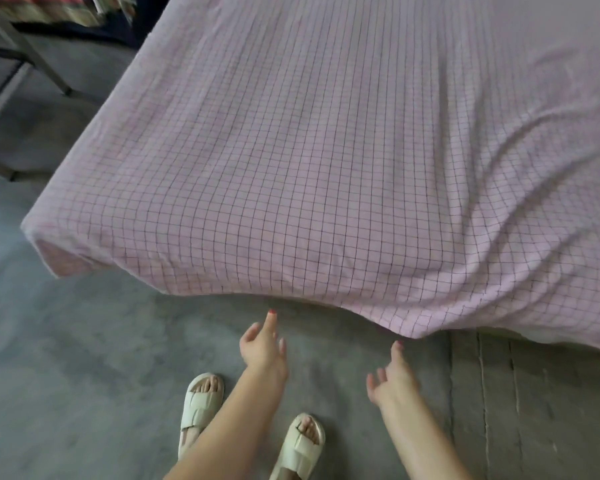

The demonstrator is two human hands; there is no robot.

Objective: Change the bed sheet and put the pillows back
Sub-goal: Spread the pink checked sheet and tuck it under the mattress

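A pink bed sheet (326,150) with a thin dark grid lies spread over the bed and fills most of the head view. Its near edge hangs loose over the bed's foot, with deep folds at the right. At the left corner the sheet wraps the mattress end. My left hand (262,344) is just below the hanging edge, fingers apart and holding nothing. My right hand (392,379) is a little lower to the right, also open, with one fingertip close under the sheet's lowest fold. No pillows are in view.
Grey concrete floor (84,358) lies in front of and left of the bed. My feet in white sandals (201,407) stand near the bed's foot. A metal-framed rack (25,53) with colourful cloth stands at the upper left.
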